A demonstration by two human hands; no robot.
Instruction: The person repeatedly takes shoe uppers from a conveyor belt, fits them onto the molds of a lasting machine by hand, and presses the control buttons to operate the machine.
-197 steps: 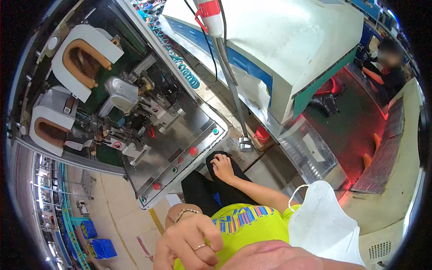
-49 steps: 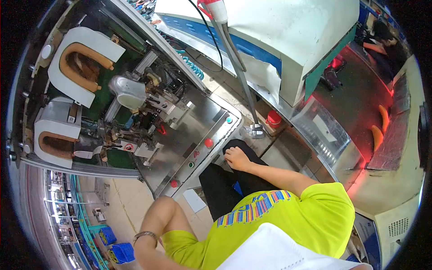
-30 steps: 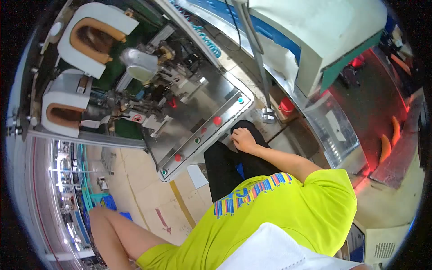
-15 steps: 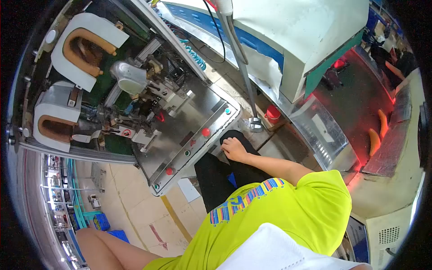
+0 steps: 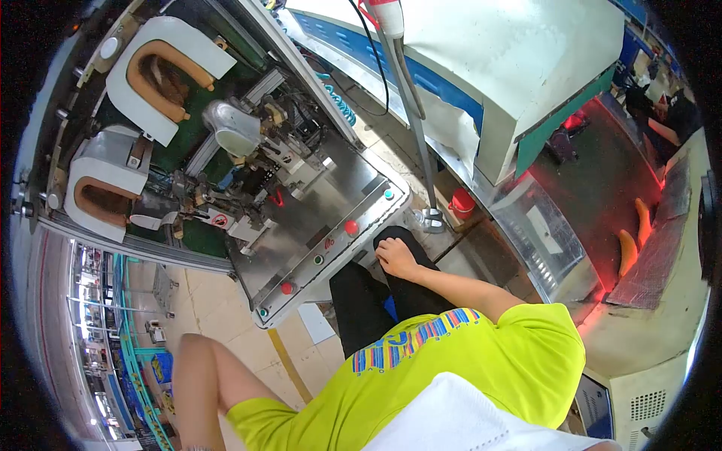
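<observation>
My right hand [image 5: 397,259] rests on the knee of my black trousers [image 5: 406,289], its fingers spread over the cloth with nothing in them. Ahead of it stands a machine with a metal bed [image 5: 297,225] and a front panel of red and green buttons [image 5: 351,227]. On the machine are two white U-shaped clamps [image 5: 180,45] with tan pads and a rounded metal form [image 5: 232,128]. At the lower left my left arm [image 5: 199,376] is bent at the elbow; the left hand lies outside the frame.
To the right is a white and blue machine [image 5: 556,68] beside a red-lit surface [image 5: 587,203] bearing two orange curved pieces [image 5: 627,252]. A metal pole [image 5: 421,143] and red bucket [image 5: 461,203] stand between the machines. A white sheet [image 5: 316,323] lies on the floor.
My left elbow has shifted right and upward, with the forearm now pointing down out of frame. The view has shifted slightly. My right hand stays on the knee.
</observation>
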